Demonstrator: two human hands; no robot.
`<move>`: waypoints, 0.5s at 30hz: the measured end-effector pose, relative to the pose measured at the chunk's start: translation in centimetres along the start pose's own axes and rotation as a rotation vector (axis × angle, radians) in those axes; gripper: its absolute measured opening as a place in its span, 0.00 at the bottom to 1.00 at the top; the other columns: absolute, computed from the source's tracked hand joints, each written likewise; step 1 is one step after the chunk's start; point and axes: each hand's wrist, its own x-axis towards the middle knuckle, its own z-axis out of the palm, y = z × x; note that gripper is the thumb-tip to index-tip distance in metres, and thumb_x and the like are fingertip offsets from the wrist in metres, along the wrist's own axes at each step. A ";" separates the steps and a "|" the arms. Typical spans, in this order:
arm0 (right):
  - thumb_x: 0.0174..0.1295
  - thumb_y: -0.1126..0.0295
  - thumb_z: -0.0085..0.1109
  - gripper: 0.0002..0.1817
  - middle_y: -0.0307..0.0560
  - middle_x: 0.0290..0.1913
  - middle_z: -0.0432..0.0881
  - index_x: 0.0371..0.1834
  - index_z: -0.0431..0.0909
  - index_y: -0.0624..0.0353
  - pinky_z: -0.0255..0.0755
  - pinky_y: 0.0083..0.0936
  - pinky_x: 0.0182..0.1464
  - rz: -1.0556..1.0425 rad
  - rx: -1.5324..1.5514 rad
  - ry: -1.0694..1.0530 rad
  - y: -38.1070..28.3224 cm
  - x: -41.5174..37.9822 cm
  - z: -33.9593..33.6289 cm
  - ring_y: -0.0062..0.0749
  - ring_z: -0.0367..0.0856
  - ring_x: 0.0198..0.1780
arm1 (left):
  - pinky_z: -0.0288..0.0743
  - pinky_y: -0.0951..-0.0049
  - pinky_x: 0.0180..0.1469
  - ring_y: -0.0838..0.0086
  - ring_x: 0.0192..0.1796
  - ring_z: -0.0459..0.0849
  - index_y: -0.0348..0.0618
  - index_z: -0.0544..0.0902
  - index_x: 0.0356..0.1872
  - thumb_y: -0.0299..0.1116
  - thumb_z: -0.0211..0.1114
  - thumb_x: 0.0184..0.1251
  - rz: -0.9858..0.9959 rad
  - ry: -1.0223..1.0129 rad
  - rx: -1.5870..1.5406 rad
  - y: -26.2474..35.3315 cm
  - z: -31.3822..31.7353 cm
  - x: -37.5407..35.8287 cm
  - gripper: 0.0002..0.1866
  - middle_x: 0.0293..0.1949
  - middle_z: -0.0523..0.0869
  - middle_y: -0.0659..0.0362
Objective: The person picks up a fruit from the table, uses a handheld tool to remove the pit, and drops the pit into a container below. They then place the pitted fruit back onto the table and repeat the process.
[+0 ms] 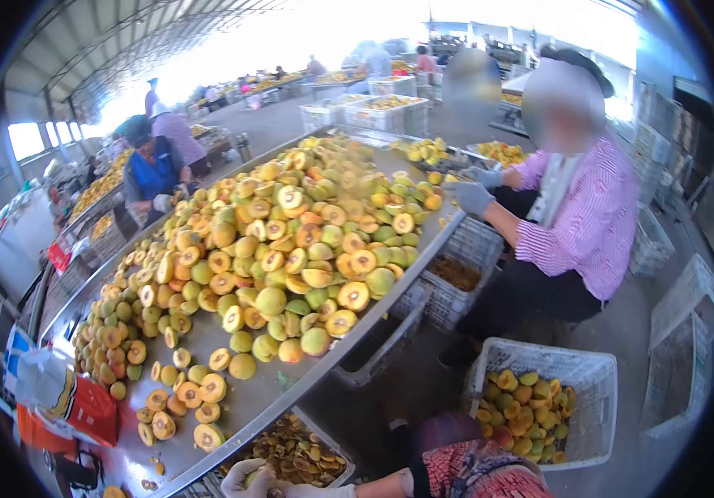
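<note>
My left hand, in a pale glove, is at the bottom edge, closed around a halved fruit that is partly hidden by its fingers. Right beside it is my right hand, also gloved, its fingers closed near the fruit; a small dark item between the hands is too unclear to name. Both hands are over the near side of a crate of brown scraps, below the metal table's edge. Whole and halved yellow-green fruits are heaped on the table, with several cut halves closest to my hands.
A white crate of fruit halves stands at the lower right. Across the table's right side sits a gloved person in a striped shirt; another in blue works at the far left. A red container is at the left edge.
</note>
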 end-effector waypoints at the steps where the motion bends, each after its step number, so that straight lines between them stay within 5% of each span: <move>1: 0.59 0.70 0.56 0.12 0.49 0.39 0.78 0.45 0.72 0.60 0.76 0.31 0.38 0.064 0.007 -0.016 -0.9 0.2 -0.8 0.35 0.79 0.38 | 0.71 0.84 0.33 0.84 0.30 0.77 0.35 0.82 0.41 0.24 0.61 0.65 0.008 0.015 0.021 0.2 0.0 -0.2 0.06 0.30 0.82 0.64; 8: 0.59 0.69 0.56 0.12 0.50 0.38 0.79 0.44 0.72 0.60 0.76 0.31 0.38 0.246 -0.044 0.102 -3.7 -2.6 -6.0 0.37 0.80 0.38 | 0.68 0.85 0.32 0.83 0.28 0.74 0.33 0.81 0.41 0.25 0.60 0.66 0.020 0.005 0.008 -0.7 0.1 0.0 0.07 0.28 0.80 0.63; 14: 0.59 0.69 0.56 0.12 0.50 0.38 0.79 0.44 0.72 0.60 0.76 0.32 0.38 0.279 -0.060 0.185 -4.6 -5.0 -7.8 0.38 0.80 0.37 | 0.65 0.84 0.29 0.84 0.26 0.71 0.34 0.80 0.41 0.25 0.59 0.66 0.265 0.010 0.127 0.6 1.9 -0.4 0.06 0.26 0.78 0.65; 15: 0.59 0.69 0.56 0.12 0.50 0.37 0.79 0.44 0.72 0.60 0.76 0.32 0.38 0.279 -0.058 0.194 -4.7 -5.2 -8.1 0.38 0.80 0.37 | 0.66 0.84 0.29 0.84 0.26 0.71 0.35 0.80 0.40 0.25 0.59 0.66 0.171 0.004 0.083 0.4 1.7 -0.2 0.06 0.26 0.78 0.65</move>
